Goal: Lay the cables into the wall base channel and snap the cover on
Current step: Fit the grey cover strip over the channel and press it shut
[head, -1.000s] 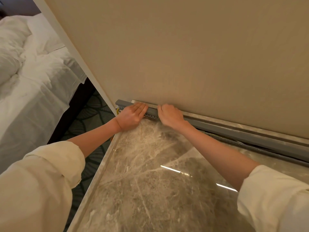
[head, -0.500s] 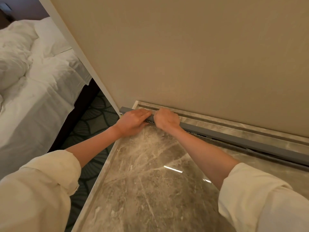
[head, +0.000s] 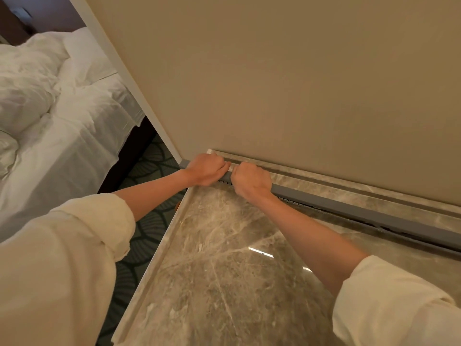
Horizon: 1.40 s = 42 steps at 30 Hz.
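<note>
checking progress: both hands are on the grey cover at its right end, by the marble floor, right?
Not quite: the head view shows both hands, left and right, curled on the grey cover at its left end, near the wall corner, not the right end. The cover does run along the wall base by the marble floor.
</note>
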{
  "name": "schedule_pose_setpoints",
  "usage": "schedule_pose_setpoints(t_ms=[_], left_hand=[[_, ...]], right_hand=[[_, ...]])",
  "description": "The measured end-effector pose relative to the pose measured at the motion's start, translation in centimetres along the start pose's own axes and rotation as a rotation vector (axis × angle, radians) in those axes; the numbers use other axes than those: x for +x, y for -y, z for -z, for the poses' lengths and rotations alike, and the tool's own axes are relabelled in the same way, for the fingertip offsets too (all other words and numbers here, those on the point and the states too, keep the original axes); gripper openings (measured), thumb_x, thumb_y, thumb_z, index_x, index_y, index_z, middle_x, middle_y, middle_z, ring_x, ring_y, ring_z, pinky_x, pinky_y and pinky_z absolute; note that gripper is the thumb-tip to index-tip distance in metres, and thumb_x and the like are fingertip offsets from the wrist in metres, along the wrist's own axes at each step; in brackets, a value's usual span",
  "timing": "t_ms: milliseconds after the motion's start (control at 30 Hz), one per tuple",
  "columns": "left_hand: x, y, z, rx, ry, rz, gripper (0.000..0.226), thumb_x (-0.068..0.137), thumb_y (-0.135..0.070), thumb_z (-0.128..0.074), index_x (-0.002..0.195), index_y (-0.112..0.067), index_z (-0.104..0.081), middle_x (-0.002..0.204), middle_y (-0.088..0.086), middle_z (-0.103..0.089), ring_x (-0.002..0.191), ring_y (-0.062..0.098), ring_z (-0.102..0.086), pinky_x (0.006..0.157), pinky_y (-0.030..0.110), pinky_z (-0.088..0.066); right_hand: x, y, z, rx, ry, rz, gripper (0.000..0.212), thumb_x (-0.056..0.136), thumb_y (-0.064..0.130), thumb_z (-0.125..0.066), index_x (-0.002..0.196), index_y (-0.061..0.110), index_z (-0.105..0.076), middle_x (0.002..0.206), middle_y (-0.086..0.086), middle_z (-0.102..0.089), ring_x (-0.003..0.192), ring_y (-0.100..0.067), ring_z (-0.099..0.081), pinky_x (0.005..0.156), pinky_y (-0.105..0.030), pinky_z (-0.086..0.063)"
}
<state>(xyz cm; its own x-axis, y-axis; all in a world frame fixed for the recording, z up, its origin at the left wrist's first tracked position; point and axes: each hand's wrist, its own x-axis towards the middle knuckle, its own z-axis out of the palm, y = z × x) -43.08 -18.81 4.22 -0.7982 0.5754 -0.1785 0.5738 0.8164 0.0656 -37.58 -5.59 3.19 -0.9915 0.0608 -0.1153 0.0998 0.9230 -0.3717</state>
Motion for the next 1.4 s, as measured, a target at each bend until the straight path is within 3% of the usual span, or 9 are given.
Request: schedule_pose_setpoints(t_ms=[167, 333, 767, 967, 1133, 1233, 1333, 1400], left_hand=[[0.1, 0.2, -0.8, 0.111, -0.079, -0.057, 0.044, 0.099, -0.023, -0.03, 0.064, -0.006, -0.051, 0.067, 0.02, -0.061, 0.063, 0.034, -0.055, 0.057, 0.042, -0.048], [0.1, 0.5, -1.3, 0.246, -0.113, -0.137, 0.037, 0.094, -0.016, -0.037, 0.063, -0.002, -0.052, 0.063, 0.021, -0.061, 0.057, 0.033, -0.055, 0.048, 0.035, -0.035], [-0.2, 0.1, -1.7, 0.188, -0.159, -0.072, 0.045, 0.09, -0.026, -0.02, 0.065, -0.005, -0.052, 0.067, 0.02, -0.063, 0.058, 0.032, -0.051, 0.05, 0.036, -0.032], [-0.7, -0.1, -1.8, 0.147, -0.213, -0.033, 0.043, 0.098, -0.017, -0.036, 0.057, -0.011, -0.044, 0.06, 0.021, -0.062, 0.055, 0.036, -0.056, 0.051, 0.04, -0.038], [-1.4, 0.3, -2.4, 0.125, -0.302, -0.009, 0.043, 0.098, -0.013, -0.04, 0.055, -0.011, -0.038, 0.048, 0.02, -0.055, 0.041, 0.035, -0.051, 0.044, 0.039, -0.041], [-1.5, 0.5, -2.6, 0.121, -0.323, 0.013, 0.036, 0.097, -0.008, -0.044, 0.061, -0.006, -0.045, 0.05, 0.02, -0.055, 0.042, 0.035, -0.051, 0.046, 0.044, -0.049], [-1.4, 0.4, -2.9, 0.119, -0.335, 0.012, 0.028, 0.095, -0.004, -0.047, 0.068, 0.0, -0.052, 0.054, 0.023, -0.057, 0.046, 0.036, -0.053, 0.052, 0.047, -0.052], [-1.1, -0.4, -2.8, 0.082, -0.359, 0.03, 0.038, 0.1, -0.016, -0.038, 0.065, -0.007, -0.049, 0.061, 0.022, -0.061, 0.056, 0.037, -0.056, 0.063, 0.046, -0.051]], right_hand=[[0.0, 0.0, -0.4, -0.055, -0.04, 0.024, 0.028, 0.093, 0.019, -0.039, 0.09, 0.012, -0.066, 0.097, -0.011, -0.071, 0.086, -0.031, -0.067, 0.064, -0.032, -0.038], [0.1, 0.1, -0.5, -0.073, -0.047, 0.021, 0.029, 0.093, 0.02, -0.039, 0.088, 0.014, -0.067, 0.094, -0.009, -0.072, 0.084, -0.029, -0.068, 0.061, -0.03, -0.037], [0.0, 0.2, -0.8, -0.065, -0.042, 0.005, 0.03, 0.09, 0.018, -0.038, 0.086, 0.014, -0.067, 0.093, -0.009, -0.072, 0.083, -0.029, -0.067, 0.061, -0.03, -0.036], [-0.1, -1.3, -0.6, -0.117, -0.001, 0.182, 0.032, 0.097, 0.02, -0.033, 0.093, 0.012, -0.064, 0.097, -0.011, -0.07, 0.085, -0.033, -0.065, 0.063, -0.033, -0.04], [-1.1, -6.3, 0.6, -0.168, 0.055, 0.294, 0.059, 0.099, 0.05, -0.017, 0.085, 0.013, -0.06, 0.076, -0.008, -0.061, 0.078, -0.031, -0.064, 0.062, -0.034, -0.037], [-2.1, -9.8, 1.7, -0.188, 0.086, 0.408, 0.053, 0.093, 0.062, -0.025, 0.074, 0.017, -0.046, 0.069, -0.002, -0.056, 0.067, -0.028, -0.06, 0.056, -0.032, -0.036], [-3.0, -12.8, 2.5, -0.219, 0.061, 0.443, 0.049, 0.089, 0.065, -0.032, 0.082, 0.019, -0.044, 0.076, 0.0, -0.059, 0.064, -0.024, -0.056, 0.052, -0.031, -0.034], [-3.8, -14.6, 2.8, -0.25, 0.009, 0.439, 0.048, 0.089, 0.064, -0.033, 0.088, 0.017, -0.047, 0.089, -0.002, -0.059, 0.072, -0.025, -0.058, 0.053, -0.03, -0.036]])
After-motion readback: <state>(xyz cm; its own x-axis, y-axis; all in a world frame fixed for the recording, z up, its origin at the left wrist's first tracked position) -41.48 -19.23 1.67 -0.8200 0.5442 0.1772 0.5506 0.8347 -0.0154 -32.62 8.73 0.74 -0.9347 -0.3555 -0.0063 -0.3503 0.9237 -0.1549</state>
